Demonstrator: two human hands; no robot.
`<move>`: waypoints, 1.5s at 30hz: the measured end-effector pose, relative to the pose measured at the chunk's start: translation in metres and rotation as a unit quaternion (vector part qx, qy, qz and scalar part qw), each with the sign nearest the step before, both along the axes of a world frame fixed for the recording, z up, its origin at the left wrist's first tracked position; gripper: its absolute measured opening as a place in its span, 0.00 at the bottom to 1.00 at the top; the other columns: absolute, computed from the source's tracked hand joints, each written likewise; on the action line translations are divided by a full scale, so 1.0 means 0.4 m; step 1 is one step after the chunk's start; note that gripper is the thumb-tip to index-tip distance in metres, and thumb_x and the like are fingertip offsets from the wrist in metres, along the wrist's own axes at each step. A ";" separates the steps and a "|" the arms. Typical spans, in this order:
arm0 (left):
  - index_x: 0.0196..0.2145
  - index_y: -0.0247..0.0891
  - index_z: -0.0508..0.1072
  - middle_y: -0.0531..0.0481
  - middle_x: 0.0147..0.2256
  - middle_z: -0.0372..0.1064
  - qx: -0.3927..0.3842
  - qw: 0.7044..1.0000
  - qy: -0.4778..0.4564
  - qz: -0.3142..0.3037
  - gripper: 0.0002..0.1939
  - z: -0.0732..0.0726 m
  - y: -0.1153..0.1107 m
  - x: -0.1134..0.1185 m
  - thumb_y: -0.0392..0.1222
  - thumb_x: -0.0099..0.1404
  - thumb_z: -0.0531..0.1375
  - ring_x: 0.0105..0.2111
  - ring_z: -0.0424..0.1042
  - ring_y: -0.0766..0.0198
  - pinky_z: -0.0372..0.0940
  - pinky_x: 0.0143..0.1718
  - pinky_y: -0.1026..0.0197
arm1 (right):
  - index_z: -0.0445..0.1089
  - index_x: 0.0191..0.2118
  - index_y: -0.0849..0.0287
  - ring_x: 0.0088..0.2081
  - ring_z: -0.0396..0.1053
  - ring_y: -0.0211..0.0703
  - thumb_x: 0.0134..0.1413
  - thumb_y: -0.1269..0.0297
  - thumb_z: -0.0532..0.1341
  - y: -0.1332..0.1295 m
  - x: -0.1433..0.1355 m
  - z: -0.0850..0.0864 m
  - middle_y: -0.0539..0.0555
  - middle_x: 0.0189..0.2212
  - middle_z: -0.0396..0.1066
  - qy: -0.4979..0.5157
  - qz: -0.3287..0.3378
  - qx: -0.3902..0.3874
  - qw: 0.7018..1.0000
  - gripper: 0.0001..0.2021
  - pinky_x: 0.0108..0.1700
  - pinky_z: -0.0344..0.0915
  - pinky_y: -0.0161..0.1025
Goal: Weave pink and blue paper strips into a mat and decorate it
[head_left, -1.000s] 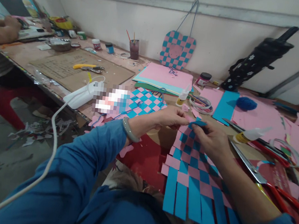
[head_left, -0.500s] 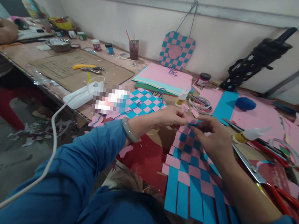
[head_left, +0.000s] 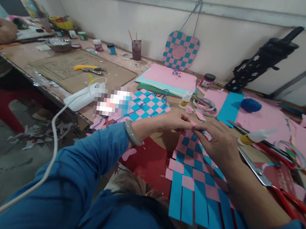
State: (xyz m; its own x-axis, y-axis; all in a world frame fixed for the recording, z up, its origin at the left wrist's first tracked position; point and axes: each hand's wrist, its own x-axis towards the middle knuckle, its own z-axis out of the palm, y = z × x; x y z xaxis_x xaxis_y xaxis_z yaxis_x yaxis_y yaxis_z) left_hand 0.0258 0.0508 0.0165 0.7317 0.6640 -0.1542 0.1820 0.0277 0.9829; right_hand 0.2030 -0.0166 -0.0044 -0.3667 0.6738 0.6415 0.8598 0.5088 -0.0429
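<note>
A woven sheet of pink and blue paper strips slopes from the table edge toward me, its blue strip ends hanging loose at the bottom. My left hand pinches the far end of this weave. Close beside it, my right hand grips the same end between thumb and fingers. The two sets of fingertips nearly meet, and the piece of strip between them is mostly hidden. A finished checkered panel with blue cord lies beyond my left forearm.
Red-handled scissors and glue bottles are right of my right hand. Pink sheets are stacked behind. A checkered bag leans on the wall. A white power strip trails its cable across my left. Another person's arm rests far left.
My right hand has turned slightly, its fingers closing over the far end of the weave, so less blue shows between my fingertips. My left hand stays nearly in place.
</note>
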 end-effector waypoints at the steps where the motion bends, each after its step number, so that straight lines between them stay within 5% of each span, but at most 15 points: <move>1: 0.25 0.31 0.71 0.55 0.19 0.63 0.002 1.000 0.003 -0.004 0.05 0.000 0.000 0.000 0.34 0.57 0.57 0.21 0.63 0.75 0.53 0.22 0.71 | 0.72 0.35 0.58 0.37 0.69 0.45 0.58 0.61 0.59 0.000 0.000 0.000 0.56 0.34 0.73 -0.005 0.001 0.005 1.000 0.07 0.38 0.62 0.41; 45: 0.21 0.32 0.69 0.56 0.18 0.64 -0.034 0.999 -0.013 0.009 0.10 -0.011 0.002 0.005 0.38 0.57 0.60 0.20 0.62 0.77 0.53 0.22 0.72 | 0.67 0.28 0.56 0.32 0.69 0.43 0.54 0.68 0.59 -0.001 -0.005 0.003 0.51 0.26 0.72 -0.077 -0.009 0.105 0.991 0.05 0.47 0.60 0.43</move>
State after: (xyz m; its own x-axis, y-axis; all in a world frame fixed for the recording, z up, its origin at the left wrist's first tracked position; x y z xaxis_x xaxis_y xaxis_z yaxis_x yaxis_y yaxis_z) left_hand 0.0277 0.0517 0.0120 0.7244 0.6654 -0.1806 0.1558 0.0971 0.9830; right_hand 0.2009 -0.0170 -0.0031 -0.4606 0.5385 0.7056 0.8571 0.4764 0.1959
